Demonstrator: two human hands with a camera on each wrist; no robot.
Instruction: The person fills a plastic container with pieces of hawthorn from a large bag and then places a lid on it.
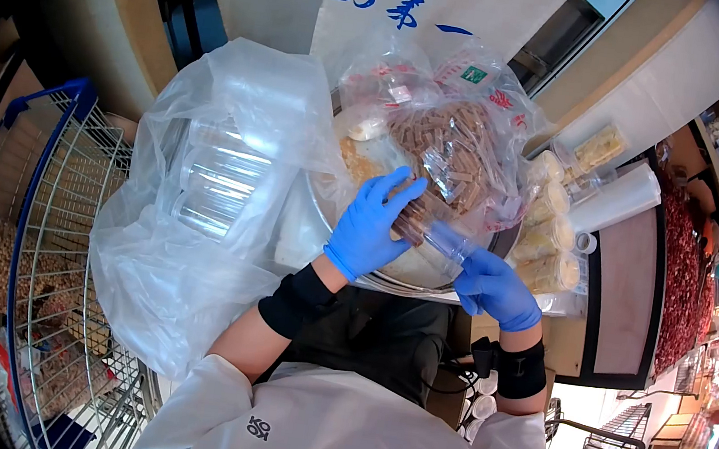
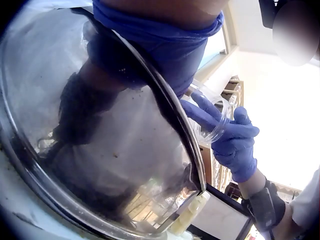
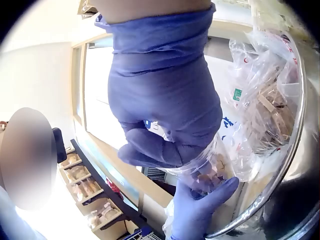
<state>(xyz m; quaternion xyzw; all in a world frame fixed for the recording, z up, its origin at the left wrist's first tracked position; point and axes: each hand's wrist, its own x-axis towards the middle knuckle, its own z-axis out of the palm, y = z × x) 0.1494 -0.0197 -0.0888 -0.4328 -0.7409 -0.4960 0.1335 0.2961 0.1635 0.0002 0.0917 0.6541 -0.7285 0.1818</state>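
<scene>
A clear plastic jar (image 1: 456, 247) with brown pieces in its far part lies tilted between both blue-gloved hands, above a round metal tray (image 2: 115, 150). My left hand (image 1: 370, 230) curls round the end with the brown pieces; its thumb lies along the jar wall (image 3: 220, 162) in the right wrist view. At the open rim is my right hand (image 1: 501, 290), some fingers reaching along the jar (image 2: 218, 131) and others curled. Whether those fingers are inside the jar, I cannot tell. Just beyond, a clear bag (image 1: 455, 155) of brown stick-like pieces rests on the tray.
Left of the tray, a large plastic bag (image 1: 178, 291) holds stacked clear containers (image 1: 225, 179). Filled lidded jars (image 1: 548, 240) and a white roll (image 1: 621, 200) stand to the right. A shopping cart (image 1: 73, 123) is at far left, and dark red goods (image 1: 685, 267) lie at far right.
</scene>
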